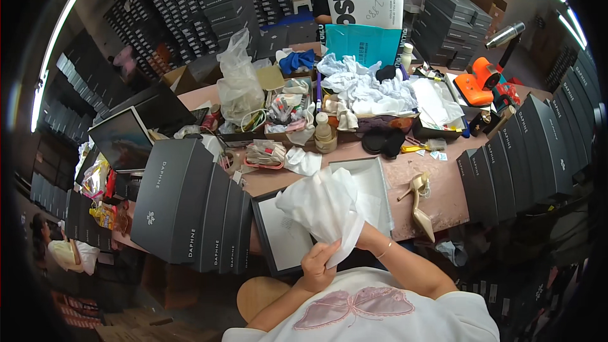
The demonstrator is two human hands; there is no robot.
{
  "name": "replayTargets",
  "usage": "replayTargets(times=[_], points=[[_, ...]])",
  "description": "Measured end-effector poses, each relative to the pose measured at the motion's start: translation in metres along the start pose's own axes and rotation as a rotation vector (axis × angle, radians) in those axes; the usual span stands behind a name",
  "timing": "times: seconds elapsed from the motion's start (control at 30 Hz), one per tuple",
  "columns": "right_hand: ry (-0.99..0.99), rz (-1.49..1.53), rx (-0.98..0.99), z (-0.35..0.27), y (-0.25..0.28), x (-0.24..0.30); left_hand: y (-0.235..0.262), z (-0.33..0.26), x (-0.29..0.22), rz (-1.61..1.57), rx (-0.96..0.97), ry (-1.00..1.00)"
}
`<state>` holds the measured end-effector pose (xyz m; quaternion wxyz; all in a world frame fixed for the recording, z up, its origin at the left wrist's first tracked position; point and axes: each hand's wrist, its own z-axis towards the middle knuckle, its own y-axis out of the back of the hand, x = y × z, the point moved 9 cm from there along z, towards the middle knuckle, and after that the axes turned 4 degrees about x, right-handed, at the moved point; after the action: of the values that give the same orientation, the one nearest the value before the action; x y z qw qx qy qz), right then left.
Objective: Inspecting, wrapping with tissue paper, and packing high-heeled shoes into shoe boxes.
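Note:
A crumpled sheet of thin white tissue paper point(323, 206) rises in front of me, above an open shoe box. My left hand point(318, 266) pinches its lower edge, fingers closed. The palm and fingers of my right hand point(370, 238) are mostly hidden behind the paper; whether they grip something in it cannot be seen. Under the paper lie a dark-rimmed box part point(269, 231) with a pale inside and a grey-edged tray point(385, 197) lined with white paper. To the right, a beige high-heeled shoe point(422, 216) rests on its side on the pink tabletop.
Dark shoe boxes stand in rows at left point(168, 196) and right point(506, 164). Behind are a box of crumpled white paper point(373, 88), a plastic bag point(240, 82), a pump bottle point(325, 134), black pads point(380, 142) and an orange tape dispenser point(474, 90). A monitor point(121, 139) stands far left.

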<state>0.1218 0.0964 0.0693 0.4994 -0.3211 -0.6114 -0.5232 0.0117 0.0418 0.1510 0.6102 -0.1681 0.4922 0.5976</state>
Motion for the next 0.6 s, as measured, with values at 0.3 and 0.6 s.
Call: replayTargets(times=[0.3,0.6], points=[[0.118,-0.407,-0.003,0.014,-0.037,0.012,-0.002,-0.029,0.006,0.103,0.042,0.048],[0.189,-0.489,0.056,0.015,-0.058,0.02,0.01,-0.092,0.111,-1.037,-0.39,0.944]])
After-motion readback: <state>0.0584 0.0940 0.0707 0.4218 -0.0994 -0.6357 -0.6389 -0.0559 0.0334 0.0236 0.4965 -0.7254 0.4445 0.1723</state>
